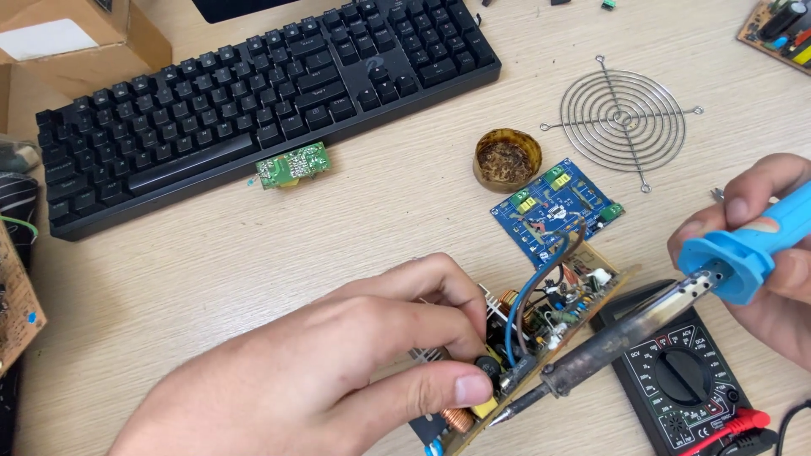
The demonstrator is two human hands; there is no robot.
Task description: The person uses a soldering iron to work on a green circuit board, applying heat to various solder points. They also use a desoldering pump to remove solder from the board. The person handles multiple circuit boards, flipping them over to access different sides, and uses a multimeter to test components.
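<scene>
Circuit board (541, 329) gripped; flux tin (507, 159) holds brown residue.

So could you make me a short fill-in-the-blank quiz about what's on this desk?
1. The right hand holds a soldering iron with a ____ handle.
2. The left hand grips a brown circuit board tilted on its ____.
3. The wire fan guard lies right of the black ____.
4. The small blue board lies flat beside a round ____ tin.

Missing words: blue; edge; keyboard; amber

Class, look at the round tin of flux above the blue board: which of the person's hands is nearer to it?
Left. The left hand grips the brown circuit board below the tin; the right hand holds the soldering iron farther right.
</scene>
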